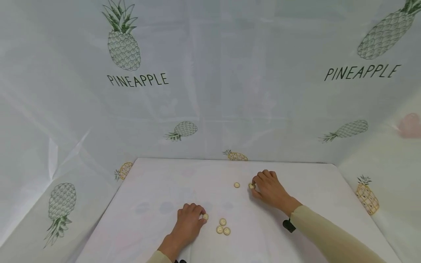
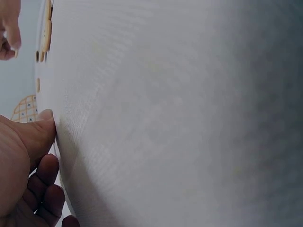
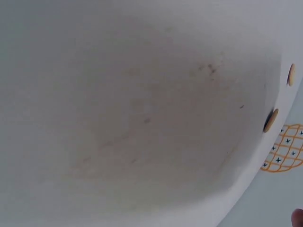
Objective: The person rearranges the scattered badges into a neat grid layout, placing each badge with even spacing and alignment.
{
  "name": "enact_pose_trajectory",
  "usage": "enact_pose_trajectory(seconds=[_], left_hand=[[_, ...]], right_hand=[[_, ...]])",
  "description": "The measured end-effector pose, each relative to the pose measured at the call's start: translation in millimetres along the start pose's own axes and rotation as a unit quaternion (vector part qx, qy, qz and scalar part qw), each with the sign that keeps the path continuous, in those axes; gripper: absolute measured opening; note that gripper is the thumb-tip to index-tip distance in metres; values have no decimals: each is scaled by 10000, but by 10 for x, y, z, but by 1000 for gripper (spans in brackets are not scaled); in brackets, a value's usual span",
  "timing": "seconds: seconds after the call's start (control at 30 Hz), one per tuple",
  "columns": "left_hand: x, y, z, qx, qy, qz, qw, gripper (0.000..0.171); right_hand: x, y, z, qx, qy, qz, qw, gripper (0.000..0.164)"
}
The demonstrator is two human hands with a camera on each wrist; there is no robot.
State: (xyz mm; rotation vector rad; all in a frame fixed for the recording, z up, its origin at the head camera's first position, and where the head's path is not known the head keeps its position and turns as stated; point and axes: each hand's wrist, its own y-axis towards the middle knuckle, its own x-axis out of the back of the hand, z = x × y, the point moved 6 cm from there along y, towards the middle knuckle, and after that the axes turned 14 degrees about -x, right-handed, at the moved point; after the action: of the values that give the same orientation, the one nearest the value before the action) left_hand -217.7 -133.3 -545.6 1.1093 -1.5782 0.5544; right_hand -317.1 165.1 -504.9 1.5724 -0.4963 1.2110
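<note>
Here, the left hand (image 1: pixel 189 221) pinches a button (image 1: pixel 205 216) between thumb and forefinger; the right hand (image 1: pixel 268 188) grips another button (image 1: pixel 251 186) at its fingertips.

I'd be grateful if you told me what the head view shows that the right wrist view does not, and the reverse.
Head view only: the person's left hand pinching a round, flat, tan button, the black printed word PINEAPPLE, and a long beige sleeve.

Right wrist view only: small dark specks on the smooth white tabletop, and buttons seen nearly edge-on.

Both: the tabletop, some tan buttons, an orange-lined pineapple print, and the right hand, though its wrist view shows just a fingertip.
</note>
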Motion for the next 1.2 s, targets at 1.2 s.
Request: enact_pose_trajectory(seconds=[1.2], left_hand=[[-28, -6, 53, 21, 85, -34, 10000, 20]], right_hand=[[-648, 623, 822, -252, 531, 1154, 9916, 15]])
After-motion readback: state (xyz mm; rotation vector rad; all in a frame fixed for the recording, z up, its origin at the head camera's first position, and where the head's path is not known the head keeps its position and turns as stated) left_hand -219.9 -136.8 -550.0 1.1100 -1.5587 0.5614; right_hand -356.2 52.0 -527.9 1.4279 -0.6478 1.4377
